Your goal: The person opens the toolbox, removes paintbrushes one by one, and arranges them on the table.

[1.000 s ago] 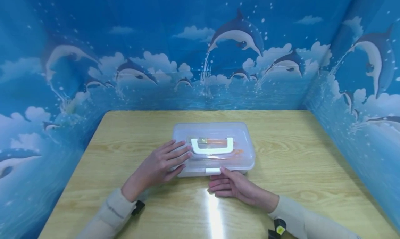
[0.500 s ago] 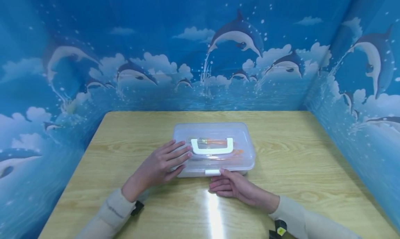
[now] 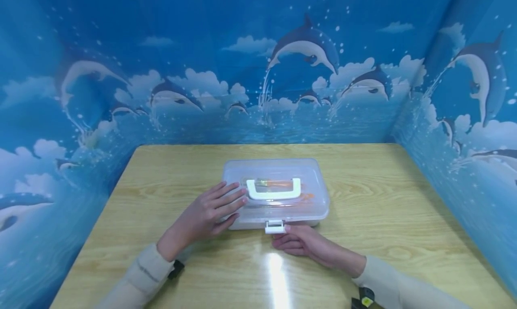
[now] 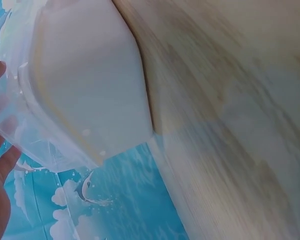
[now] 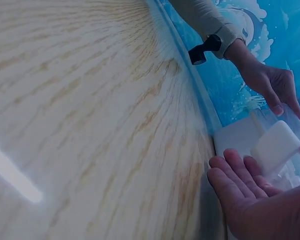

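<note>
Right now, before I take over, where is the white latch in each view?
Head: lower half, slightly right of centre, the white latch juts from the near edge of the box.
Left wrist: the latch is not in this picture.
Right wrist: the white latch is toward the right edge, below mid-height.
Shared landmark: the box, upper left in left wrist, lower right in right wrist.

No text, brand or number can be read in any of the three views. On the right-wrist camera [image 3: 365,293], a small yellow mark [image 3: 366,302] is shown, its detail too small to be made out. No lettering is resolved on the plastic box [image 3: 271,167], its white latch [image 3: 275,230] or the dolphin-print backdrop [image 3: 202,35].
</note>
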Action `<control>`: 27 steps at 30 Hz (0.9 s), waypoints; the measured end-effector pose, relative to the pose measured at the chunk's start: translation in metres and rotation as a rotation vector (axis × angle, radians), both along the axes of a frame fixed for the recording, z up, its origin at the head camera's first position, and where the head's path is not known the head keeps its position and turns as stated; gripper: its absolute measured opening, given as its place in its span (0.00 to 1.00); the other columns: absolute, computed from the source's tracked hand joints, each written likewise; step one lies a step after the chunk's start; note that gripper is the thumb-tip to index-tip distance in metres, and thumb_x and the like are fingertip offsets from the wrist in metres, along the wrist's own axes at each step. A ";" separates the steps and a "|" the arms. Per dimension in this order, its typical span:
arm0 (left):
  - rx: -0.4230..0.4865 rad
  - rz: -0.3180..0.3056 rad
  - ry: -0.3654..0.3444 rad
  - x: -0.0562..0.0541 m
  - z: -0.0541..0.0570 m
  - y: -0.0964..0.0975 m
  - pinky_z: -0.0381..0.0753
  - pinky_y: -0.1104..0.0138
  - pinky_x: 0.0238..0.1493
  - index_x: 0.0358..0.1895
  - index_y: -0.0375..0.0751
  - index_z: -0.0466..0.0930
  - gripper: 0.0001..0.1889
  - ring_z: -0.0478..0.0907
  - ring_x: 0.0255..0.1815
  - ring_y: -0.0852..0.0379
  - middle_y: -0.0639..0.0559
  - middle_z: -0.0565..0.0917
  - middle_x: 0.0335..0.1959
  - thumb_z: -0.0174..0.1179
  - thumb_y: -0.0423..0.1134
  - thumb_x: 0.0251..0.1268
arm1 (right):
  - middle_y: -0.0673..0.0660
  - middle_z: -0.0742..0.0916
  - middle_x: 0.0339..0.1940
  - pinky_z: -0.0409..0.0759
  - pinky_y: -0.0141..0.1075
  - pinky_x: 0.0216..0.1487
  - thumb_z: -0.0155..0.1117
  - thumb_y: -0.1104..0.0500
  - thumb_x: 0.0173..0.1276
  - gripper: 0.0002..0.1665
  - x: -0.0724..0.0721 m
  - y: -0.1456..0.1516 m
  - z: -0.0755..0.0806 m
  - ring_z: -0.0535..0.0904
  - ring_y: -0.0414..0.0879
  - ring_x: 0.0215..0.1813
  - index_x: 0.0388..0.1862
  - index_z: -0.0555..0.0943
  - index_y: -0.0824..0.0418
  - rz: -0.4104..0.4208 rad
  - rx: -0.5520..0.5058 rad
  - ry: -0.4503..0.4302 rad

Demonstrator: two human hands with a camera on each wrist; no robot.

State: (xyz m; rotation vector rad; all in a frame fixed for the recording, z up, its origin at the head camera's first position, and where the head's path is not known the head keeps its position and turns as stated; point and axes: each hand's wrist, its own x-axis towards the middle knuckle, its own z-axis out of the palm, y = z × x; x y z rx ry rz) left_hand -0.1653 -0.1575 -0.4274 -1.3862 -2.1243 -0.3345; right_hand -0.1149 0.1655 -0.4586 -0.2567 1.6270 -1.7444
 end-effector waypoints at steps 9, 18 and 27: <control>0.032 -0.015 0.043 -0.001 -0.004 -0.001 0.77 0.46 0.69 0.63 0.38 0.81 0.22 0.78 0.67 0.41 0.43 0.82 0.65 0.45 0.48 0.83 | 0.75 0.81 0.63 0.78 0.44 0.69 0.47 0.51 0.83 0.33 0.000 0.005 -0.001 0.79 0.65 0.66 0.71 0.66 0.78 0.079 0.046 0.118; 0.070 -0.023 0.061 -0.003 -0.008 0.001 0.76 0.47 0.70 0.62 0.37 0.81 0.22 0.79 0.65 0.40 0.42 0.82 0.64 0.44 0.47 0.83 | 0.75 0.80 0.63 0.78 0.43 0.70 0.50 0.55 0.82 0.30 -0.001 0.008 -0.001 0.78 0.66 0.66 0.71 0.66 0.78 0.113 0.041 0.199; 0.060 -0.008 0.018 -0.002 -0.008 0.000 0.75 0.46 0.71 0.64 0.40 0.80 0.22 0.76 0.68 0.41 0.43 0.81 0.66 0.45 0.48 0.83 | 0.70 0.82 0.63 0.81 0.32 0.64 0.59 0.59 0.77 0.30 -0.002 0.009 -0.003 0.80 0.61 0.65 0.70 0.68 0.77 0.098 0.143 0.294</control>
